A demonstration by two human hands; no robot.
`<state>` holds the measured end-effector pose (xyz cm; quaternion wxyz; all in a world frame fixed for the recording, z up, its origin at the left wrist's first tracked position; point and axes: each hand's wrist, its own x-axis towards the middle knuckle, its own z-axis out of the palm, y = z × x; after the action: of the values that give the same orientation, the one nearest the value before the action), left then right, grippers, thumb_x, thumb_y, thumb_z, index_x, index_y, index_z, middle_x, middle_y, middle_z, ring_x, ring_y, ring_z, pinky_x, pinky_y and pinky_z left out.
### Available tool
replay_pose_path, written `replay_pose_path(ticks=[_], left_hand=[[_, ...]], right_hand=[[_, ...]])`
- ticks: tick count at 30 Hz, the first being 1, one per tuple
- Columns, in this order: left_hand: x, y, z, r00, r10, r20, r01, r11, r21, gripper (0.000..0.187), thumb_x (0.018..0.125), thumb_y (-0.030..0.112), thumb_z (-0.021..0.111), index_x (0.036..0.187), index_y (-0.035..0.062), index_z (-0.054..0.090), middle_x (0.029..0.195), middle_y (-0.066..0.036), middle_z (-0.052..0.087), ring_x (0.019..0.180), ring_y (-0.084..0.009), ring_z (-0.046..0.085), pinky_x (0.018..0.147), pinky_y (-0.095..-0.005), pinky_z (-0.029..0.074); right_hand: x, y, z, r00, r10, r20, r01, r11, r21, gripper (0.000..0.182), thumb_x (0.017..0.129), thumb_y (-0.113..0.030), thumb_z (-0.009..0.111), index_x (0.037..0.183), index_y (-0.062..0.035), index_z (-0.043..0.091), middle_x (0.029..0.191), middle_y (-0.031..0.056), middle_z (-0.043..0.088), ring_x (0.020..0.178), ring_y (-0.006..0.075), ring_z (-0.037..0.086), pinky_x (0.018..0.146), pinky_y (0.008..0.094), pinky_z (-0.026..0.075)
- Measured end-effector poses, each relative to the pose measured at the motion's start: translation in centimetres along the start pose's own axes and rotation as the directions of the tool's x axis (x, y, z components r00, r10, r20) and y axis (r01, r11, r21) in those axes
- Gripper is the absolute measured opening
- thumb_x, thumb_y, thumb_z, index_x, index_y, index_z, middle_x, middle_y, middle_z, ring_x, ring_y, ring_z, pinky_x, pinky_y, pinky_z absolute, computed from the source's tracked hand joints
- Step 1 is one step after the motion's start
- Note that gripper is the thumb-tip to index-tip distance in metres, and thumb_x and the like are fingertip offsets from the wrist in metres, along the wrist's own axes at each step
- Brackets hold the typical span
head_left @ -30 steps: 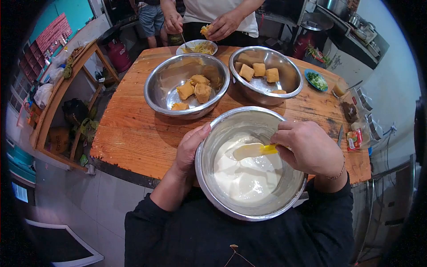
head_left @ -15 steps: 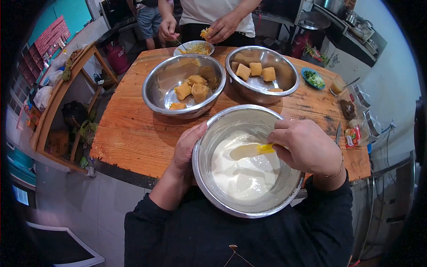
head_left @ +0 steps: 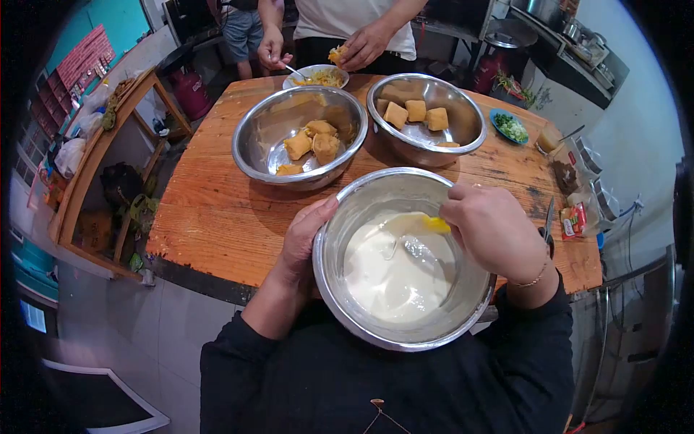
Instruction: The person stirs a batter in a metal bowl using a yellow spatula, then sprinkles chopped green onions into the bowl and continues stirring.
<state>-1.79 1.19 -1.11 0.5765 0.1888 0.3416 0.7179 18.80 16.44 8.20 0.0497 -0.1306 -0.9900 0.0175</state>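
Observation:
A steel mixing bowl (head_left: 405, 346) holding smooth, cream-white batter (head_left: 387, 286) is tilted toward me at the table's near edge. My left hand (head_left: 305, 235) grips its left side, the thumb over the rim and the fingers hidden beneath. My right hand (head_left: 491, 230) is closed around the yellow handle of a spatula (head_left: 436, 225), inside the bowl's far right. The spatula's blade dips into the batter and is mostly coated by it. Beyond stand two steel bowls: the left bowl (head_left: 249, 163) and the right bowl (head_left: 473, 130), each with several golden tofu blocks.
Across the wooden table (head_left: 210, 224), a person's hands (head_left: 365, 45) hold a stuffed golden piece and a spoon over a filling dish (head_left: 318, 78). To the right are a plate of chopped greens (head_left: 510, 126), a glass (head_left: 549, 139), a knife-like tool (head_left: 550, 213) and a red packet (head_left: 575, 220).
My right hand has shifted slightly and turned, sweeping the spatula through the batter so its blade is now mostly covered. The bowl has barely moved. Across the table, the person's spoon has tilted.

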Motion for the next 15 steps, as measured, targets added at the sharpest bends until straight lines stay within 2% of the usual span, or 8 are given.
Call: replay_pose_path(ticks=[4,7,10,13,15], left_hand=[[0.4,-0.3,-1.0,0.997,0.036,0.066,-0.039,0.999,0.038,0.041,0.101,0.031,0.051,0.123,-0.0034,0.058,0.11,-0.016,0.068,0.095,-0.0202,0.069,0.087,-0.0325,0.056],[0.5,-0.5,-0.7,0.999,0.05,0.017,-0.05,0.999,0.014,0.042,0.102,0.033,0.051,0.121,-0.0034,0.059,0.107,-0.014,0.069,0.093,-0.0183,0.069,0.086,-0.0311,0.055],[0.7,-0.7,-1.5,0.999,0.047,0.023,-0.048,0.998,0.043,0.041,0.102,0.032,0.052,0.12,-0.0031,0.06,0.105,-0.013,0.069,0.091,-0.0166,0.068,0.083,-0.0297,0.055],[0.5,-0.5,-1.2,1.0,0.031,0.002,-0.031,0.998,0.052,0.041,0.101,0.033,0.052,0.12,-0.0029,0.06,0.104,-0.012,0.069,0.089,-0.0154,0.068,0.081,-0.0285,0.054],[0.5,-0.4,-1.4,0.999,0.039,0.026,-0.041,0.997,0.066,0.041,0.101,0.033,0.053,0.12,-0.003,0.06,0.104,-0.012,0.069,0.089,-0.0156,0.068,0.081,-0.0288,0.055]], right_hand=[[1.2,-0.7,1.4,0.987,0.02,-0.161,-0.036,0.994,-0.099,0.014,0.081,-0.007,0.058,0.082,0.0021,0.068,0.087,0.0188,0.063,0.079,0.0327,0.066,0.071,0.0435,0.052],[1.0,-0.2,2.1,0.993,0.031,-0.116,-0.047,0.989,-0.139,0.014,0.08,-0.007,0.058,0.08,0.0023,0.068,0.085,0.0204,0.064,0.076,0.0329,0.067,0.07,0.0423,0.053],[0.1,-0.6,0.9,0.996,0.027,0.08,-0.023,0.998,-0.055,0.014,0.08,-0.008,0.058,0.076,0.0016,0.068,0.084,0.0212,0.066,0.076,0.0342,0.068,0.069,0.043,0.053],[-0.8,-1.1,-0.3,0.972,-0.064,0.225,0.05,0.996,0.071,0.015,0.079,-0.007,0.058,0.073,0.0016,0.068,0.084,0.0218,0.067,0.076,0.0357,0.069,0.069,0.0441,0.054],[-0.4,-0.6,-0.2,0.984,0.074,0.164,-0.069,0.997,-0.036,0.014,0.078,-0.007,0.058,0.074,0.002,0.068,0.084,0.022,0.067,0.077,0.0366,0.069,0.07,0.0443,0.054]])
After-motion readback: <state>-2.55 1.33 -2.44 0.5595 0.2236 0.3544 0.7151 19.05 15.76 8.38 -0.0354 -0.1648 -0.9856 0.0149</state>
